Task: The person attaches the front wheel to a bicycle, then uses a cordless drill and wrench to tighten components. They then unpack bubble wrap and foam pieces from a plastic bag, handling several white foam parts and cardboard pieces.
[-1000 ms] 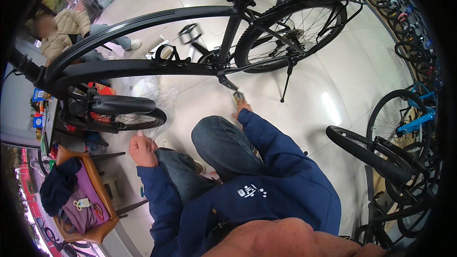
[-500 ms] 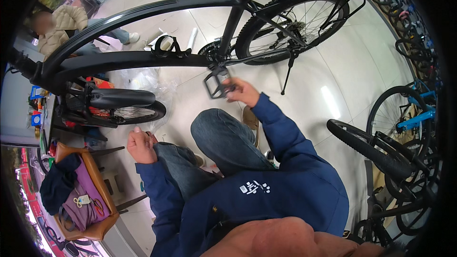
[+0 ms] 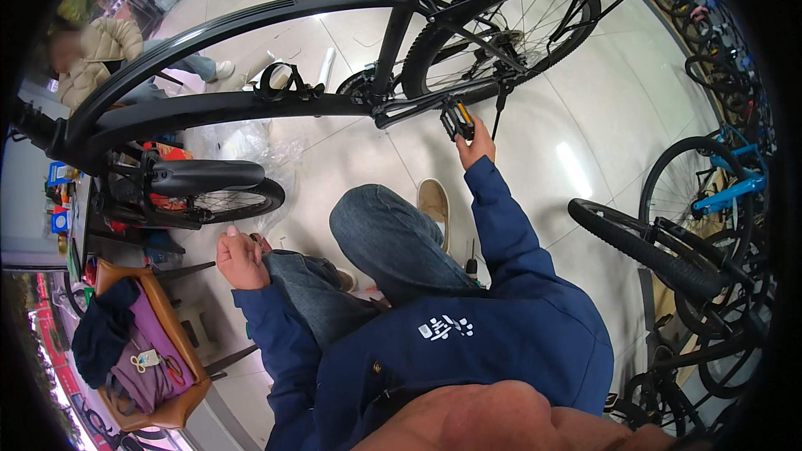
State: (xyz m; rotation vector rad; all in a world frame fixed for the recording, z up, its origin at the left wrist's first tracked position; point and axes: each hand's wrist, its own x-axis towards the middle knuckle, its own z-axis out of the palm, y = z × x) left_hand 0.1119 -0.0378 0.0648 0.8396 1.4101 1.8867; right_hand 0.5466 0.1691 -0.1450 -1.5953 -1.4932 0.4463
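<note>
A black bicycle [image 3: 225, 108] stands across the view, front wheel to the left and rear wheel to the right. My right hand [image 3: 478, 147] is closed on the pedal [image 3: 456, 120], a black one with orange reflectors. The pedal sits at the end of the crank arm [image 3: 415, 107], which points right toward the kickstand [image 3: 499, 108]. Beside my left knee, my left hand [image 3: 241, 259] is curled, near the front tyre [image 3: 269, 199]. Something small and reddish shows beside its fingers, and I cannot make out what it holds.
A tan chair [image 3: 194, 398] with clothes and scissors stands at lower left. More bicycles, including a blue one [image 3: 735, 188], line the right side. Clear plastic wrap [image 3: 251, 144] lies behind the front wheel. A seated person [image 3: 104, 54] is at upper left. A dark-handled tool [image 3: 472, 267] lies near my right thigh.
My right hand has moved right with the pedal, turning the crank from pointing toward me to pointing right. The pedal has tilted. My left hand has stayed almost still.
</note>
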